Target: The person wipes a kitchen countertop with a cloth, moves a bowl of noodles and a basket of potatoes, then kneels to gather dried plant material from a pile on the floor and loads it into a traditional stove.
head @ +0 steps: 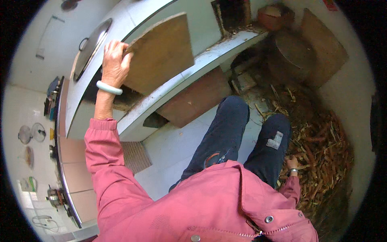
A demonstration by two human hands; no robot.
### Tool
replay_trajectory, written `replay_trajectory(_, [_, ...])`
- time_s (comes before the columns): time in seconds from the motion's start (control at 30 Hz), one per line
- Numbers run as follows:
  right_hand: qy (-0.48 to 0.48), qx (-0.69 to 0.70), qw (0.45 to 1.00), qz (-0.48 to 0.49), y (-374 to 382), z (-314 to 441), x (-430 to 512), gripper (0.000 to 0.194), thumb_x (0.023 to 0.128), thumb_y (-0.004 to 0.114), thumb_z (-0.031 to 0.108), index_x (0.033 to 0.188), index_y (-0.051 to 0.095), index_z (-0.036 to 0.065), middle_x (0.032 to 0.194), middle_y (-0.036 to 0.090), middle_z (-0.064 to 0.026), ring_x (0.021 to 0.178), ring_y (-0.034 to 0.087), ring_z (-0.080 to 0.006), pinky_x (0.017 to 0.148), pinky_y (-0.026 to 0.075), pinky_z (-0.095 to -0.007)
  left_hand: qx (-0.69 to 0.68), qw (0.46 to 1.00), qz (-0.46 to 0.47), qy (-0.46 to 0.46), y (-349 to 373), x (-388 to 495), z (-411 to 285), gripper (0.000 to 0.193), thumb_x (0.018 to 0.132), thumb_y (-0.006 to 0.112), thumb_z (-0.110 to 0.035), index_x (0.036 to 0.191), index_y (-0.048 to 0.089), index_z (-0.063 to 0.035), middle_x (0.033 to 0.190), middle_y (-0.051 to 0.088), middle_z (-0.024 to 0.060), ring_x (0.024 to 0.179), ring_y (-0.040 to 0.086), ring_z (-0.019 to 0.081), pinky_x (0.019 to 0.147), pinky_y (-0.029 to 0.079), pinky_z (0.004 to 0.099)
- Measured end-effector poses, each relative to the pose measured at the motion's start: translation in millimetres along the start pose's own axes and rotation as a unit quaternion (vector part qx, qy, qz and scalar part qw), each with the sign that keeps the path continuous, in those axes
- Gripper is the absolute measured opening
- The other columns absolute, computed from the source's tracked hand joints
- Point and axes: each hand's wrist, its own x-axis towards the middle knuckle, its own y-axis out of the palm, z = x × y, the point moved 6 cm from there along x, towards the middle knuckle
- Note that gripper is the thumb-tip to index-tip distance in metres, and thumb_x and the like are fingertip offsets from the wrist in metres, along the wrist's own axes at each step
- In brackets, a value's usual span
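My left hand (pixel 115 57), with a pale bangle on its wrist, grips the edge of a flat brown board (pixel 160 54). The board stands tilted against the front of a white tiled stove (pixel 208 27). Part of a dark opening (pixel 130 93) shows at the board's lower left. On my other side, my right hand (pixel 291 162) reaches down beside my knee to a heap of dry brown plant pieces (pixel 320 157), perhaps corn cobs and stalks. The fingers of that hand are small and partly hidden, so I cannot tell whether they hold anything.
A metal lid (pixel 93 48) lies on the stove top. Below the ledge (pixel 187 72) leans a reddish-brown panel (pixel 196 96). A second sooty opening (pixel 232 15), a large round container (pixel 293 54) and another board (pixel 323 48) are farther back. A counter (pixel 78 169) runs along the left.
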Motion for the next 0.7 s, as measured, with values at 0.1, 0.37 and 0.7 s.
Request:
replay_trajectory(0.1, [-0.001,-0.022,1.0,-0.017,2.6,2.3,5.3,0.066,0.075,0.073,0.036,0.124,0.055,-0.003,0.114,0.063,-0.0243,0.107,0.06,-0.0368,0.087,0.05,-0.0432,0.04,0.999,0.007,-0.01,-23.8,-51.2,31.4,0.017,0.077,0.064,-0.006,0.09,0.055,0.0001,0.09,0.051,0.0142,0.091,0.049,0.0343,0.083,0.04,0.0417])
replay_trajectory(0.37, [-0.004,-0.086,0.996,-0.02,-2.5,9.1,13.0,0.076,0.075,0.076,0.034,0.131,0.047,-0.008,0.111,0.063,-0.0269,0.103,0.062,-0.0361,0.086,0.051,-0.0441,0.011,0.991,0.032,-0.133,-34.8,-167.4,125.9,0.018,0.072,0.069,-0.003,0.086,0.057,-0.0002,0.087,0.052,0.0114,0.088,0.049,0.0304,0.08,0.041,0.0396])
replay_trajectory(0.7, [-0.055,-0.101,0.993,-0.006,4.0,0.3,15.7,0.06,0.079,0.067,0.029,0.123,0.053,-0.009,0.106,0.064,-0.0271,0.095,0.063,-0.0397,0.08,0.051,-0.0452,0.209,0.948,-0.082,-0.227,-10.1,-227.3,170.6,0.04,0.075,0.07,-0.004,0.112,0.055,-0.005,0.104,0.052,0.0134,0.104,0.05,0.0318,0.089,0.044,0.0425])
